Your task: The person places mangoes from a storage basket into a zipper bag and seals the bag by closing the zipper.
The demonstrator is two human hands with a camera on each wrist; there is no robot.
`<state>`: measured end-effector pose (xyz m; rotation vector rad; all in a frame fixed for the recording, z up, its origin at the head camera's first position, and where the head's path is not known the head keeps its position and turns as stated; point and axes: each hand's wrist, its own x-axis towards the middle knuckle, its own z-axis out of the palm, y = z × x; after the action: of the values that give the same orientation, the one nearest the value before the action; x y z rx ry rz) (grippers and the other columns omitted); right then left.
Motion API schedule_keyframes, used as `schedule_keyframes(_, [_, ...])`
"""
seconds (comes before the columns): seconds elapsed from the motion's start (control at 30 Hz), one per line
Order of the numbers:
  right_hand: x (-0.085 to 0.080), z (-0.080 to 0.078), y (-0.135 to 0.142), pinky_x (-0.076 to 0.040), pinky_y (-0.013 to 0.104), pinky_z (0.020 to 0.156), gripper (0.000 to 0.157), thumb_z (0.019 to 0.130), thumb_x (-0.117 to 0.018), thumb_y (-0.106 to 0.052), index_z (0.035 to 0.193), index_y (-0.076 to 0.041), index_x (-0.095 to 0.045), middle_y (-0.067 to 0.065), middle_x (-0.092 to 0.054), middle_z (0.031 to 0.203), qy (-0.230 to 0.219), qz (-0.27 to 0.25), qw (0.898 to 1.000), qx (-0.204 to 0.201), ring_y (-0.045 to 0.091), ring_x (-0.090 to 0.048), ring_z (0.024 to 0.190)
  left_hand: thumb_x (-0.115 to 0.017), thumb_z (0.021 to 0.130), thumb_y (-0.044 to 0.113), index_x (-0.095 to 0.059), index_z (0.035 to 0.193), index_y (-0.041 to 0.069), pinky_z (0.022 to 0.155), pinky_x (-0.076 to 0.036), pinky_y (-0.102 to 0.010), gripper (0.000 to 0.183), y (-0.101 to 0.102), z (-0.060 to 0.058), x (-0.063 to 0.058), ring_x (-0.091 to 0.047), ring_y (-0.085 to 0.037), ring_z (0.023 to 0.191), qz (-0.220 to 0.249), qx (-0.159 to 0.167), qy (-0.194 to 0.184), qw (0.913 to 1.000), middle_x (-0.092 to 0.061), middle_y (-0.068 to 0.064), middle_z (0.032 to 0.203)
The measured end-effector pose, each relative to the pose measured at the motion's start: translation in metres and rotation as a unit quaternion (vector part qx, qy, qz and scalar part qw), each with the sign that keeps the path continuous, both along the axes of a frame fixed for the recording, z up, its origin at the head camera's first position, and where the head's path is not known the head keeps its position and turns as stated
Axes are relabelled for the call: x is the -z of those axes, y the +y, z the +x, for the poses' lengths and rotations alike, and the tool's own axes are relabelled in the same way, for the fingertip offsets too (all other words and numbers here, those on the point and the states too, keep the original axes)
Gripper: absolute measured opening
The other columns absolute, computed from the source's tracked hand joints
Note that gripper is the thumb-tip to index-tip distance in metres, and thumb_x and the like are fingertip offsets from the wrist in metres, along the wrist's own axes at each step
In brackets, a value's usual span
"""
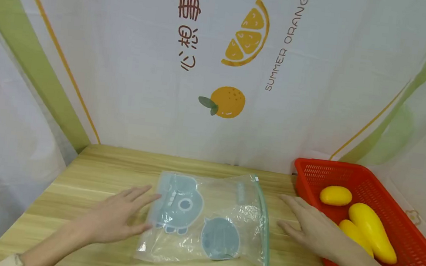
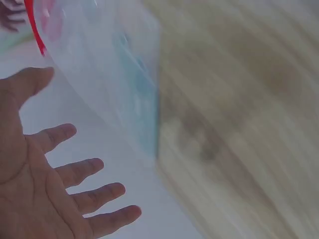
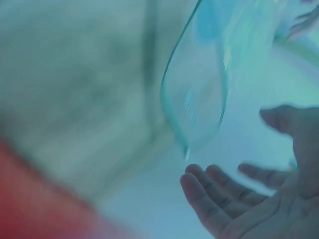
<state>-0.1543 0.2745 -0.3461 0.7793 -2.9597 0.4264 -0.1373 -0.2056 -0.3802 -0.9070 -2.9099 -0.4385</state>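
Note:
A clear zip bag with pale blue cartoon prints lies flat on the wooden table, its teal zip strip along the right side. My left hand is at the bag's left end with fingers spread, the fingertips at or just over that edge; whether they touch it I cannot tell. In the left wrist view the left palm holds nothing. To the right of the zip strip, apart from it, hovers my right hand, its fingers extended and holding nothing. The right wrist view shows that hand loosely bent near the bag's zip corner.
A red plastic basket stands at the right, partly behind my right forearm. In it lie a small oval yellow fruit and two longer yellow ones, mango-like. A white curtain with orange prints hangs behind the wooden table.

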Motion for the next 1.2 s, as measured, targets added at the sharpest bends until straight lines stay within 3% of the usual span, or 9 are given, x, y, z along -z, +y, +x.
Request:
schedule_keyframes(0.07, [0.011,0.004,-0.013,-0.062,0.047,0.077,0.061,0.093,-0.076,-0.03,0.142,-0.004,-0.05,0.019,-0.061,0.131,-0.026,-0.041,0.999,0.009,0.032,-0.067,0.101,-0.069,0.096,0.045,-0.046,0.154,0.018,0.101,-0.039,-0.072,0.067,0.016,0.005,0.004,-0.039,-0.054,0.134,0.01,0.031,-0.027,0.9991,-0.035,-0.02,0.158])
schedule_keyframes(0.17, [0.029,0.009,-0.026,-0.063,0.037,0.069,0.061,0.09,-0.08,-0.019,0.139,-0.002,-0.048,0.017,-0.065,0.116,-0.07,-0.107,0.992,0.015,0.024,-0.069,0.086,-0.069,0.097,0.043,-0.04,0.157,0.021,0.103,-0.036,-0.073,0.07,0.034,0.009,0.011,-0.03,-0.058,0.137,0.008,0.059,-0.08,0.995,-0.028,-0.019,0.162])
schedule_keyframes(0.3, [0.049,0.011,-0.034,-0.06,0.028,0.062,0.063,0.09,-0.078,-0.007,0.14,0.004,-0.041,0.009,-0.065,0.094,-0.126,-0.203,0.971,0.013,0.015,-0.067,0.073,-0.069,0.097,0.042,-0.038,0.158,0.02,0.108,-0.031,-0.072,0.072,0.049,0.007,0.021,-0.021,-0.062,0.139,-0.008,0.07,-0.124,0.9898,-0.023,-0.023,0.162])
schedule_keyframes(0.5, [0.07,0.003,-0.039,-0.058,0.027,0.061,0.06,0.09,-0.073,0.003,0.138,0.011,-0.037,0.005,-0.064,0.081,-0.174,-0.304,0.936,0.035,0.02,-0.066,0.071,-0.071,0.095,0.043,-0.04,0.157,0.02,0.11,-0.025,-0.073,0.073,0.053,-0.005,0.034,-0.019,-0.062,0.14,-0.02,0.057,-0.153,0.9864,-0.025,-0.028,0.16])
schedule_keyframes(0.73, [0.088,-0.01,-0.04,-0.061,0.033,0.058,0.054,0.091,-0.07,0.008,0.133,0.015,-0.039,0.01,-0.062,0.079,-0.224,-0.39,0.892,0.039,0.021,-0.065,0.068,-0.071,0.093,0.047,-0.04,0.156,0.014,0.111,-0.021,-0.074,0.078,0.04,-0.026,0.045,-0.015,-0.063,0.14,-0.044,0.026,-0.173,0.9836,-0.021,-0.031,0.16])
schedule_keyframes(0.8, [0.091,-0.014,-0.04,-0.062,0.036,0.057,0.051,0.09,-0.069,0.01,0.131,0.016,-0.04,0.01,-0.061,0.079,-0.228,-0.4,0.887,0.038,0.021,-0.064,0.067,-0.071,0.092,0.048,-0.041,0.156,0.013,0.109,-0.023,-0.076,0.078,0.038,-0.032,0.046,-0.016,-0.062,0.14,-0.048,0.021,-0.174,0.9834,-0.022,-0.031,0.16])
schedule_keyframes(1.0, [0.097,-0.027,-0.04,-0.062,0.037,0.056,0.038,0.092,-0.068,0.01,0.123,0.017,-0.048,0.01,-0.063,0.08,-0.223,-0.393,0.891,0.037,0.02,-0.064,0.066,-0.07,0.092,0.049,-0.04,0.156,0.014,0.107,-0.02,-0.079,0.079,0.036,-0.043,0.043,-0.014,-0.059,0.143,-0.053,0.005,-0.186,0.9811,-0.019,-0.028,0.162])
schedule_keyframes(1.2, [0.099,-0.03,-0.044,-0.062,0.039,0.057,0.031,0.092,-0.067,0.009,0.117,0.017,-0.052,0.012,-0.065,0.082,-0.227,-0.404,0.886,0.025,0.022,-0.066,0.067,-0.072,0.091,0.046,-0.041,0.156,0.016,0.109,-0.011,-0.079,0.078,0.047,-0.041,0.038,-0.011,-0.059,0.143,-0.058,-0.008,-0.191,0.9799,-0.019,-0.027,0.162])
